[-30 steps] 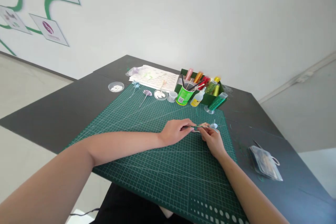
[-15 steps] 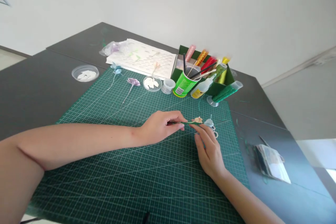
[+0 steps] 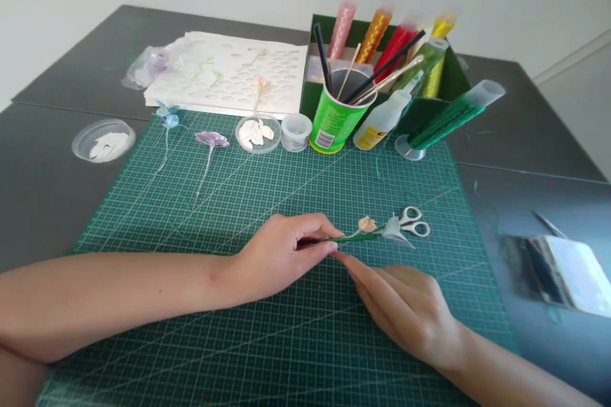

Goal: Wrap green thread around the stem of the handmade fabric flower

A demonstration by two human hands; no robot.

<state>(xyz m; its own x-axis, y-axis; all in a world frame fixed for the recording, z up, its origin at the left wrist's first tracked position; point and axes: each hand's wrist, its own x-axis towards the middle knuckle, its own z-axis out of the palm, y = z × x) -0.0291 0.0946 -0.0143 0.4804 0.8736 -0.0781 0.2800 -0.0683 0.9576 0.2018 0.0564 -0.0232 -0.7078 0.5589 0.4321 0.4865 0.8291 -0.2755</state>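
My left hand [image 3: 281, 257] is closed in a pinch around the green-wrapped stem of a flower sprig [image 3: 356, 237], held level above the green cutting mat [image 3: 267, 356]. A small peach blossom [image 3: 367, 224] sits partway along the sprig, and a pale blue blossom [image 3: 394, 229] is at its right end. My right hand [image 3: 408, 311] is just below, fingers pressed together, its index fingertip meeting the left thumb tip at the stem. What those fingers pinch, if anything, is hidden. Scissors [image 3: 415, 222] with white handles lie behind the blue blossom.
Along the mat's back are a blue flower [image 3: 168, 117], a purple flower [image 3: 212, 139], a dish of white petals [image 3: 258, 133], a green can of tools [image 3: 337, 121], a glue bottle [image 3: 382, 119] and a green thread spool [image 3: 453, 116]. A box [image 3: 308, 98] of thread tubes stands behind.
My right hand has drawn back from beneath the blossoms to the stem by my left fingertips, turning knuckles up. My left hand keeps its pinch. The view has shifted closer.
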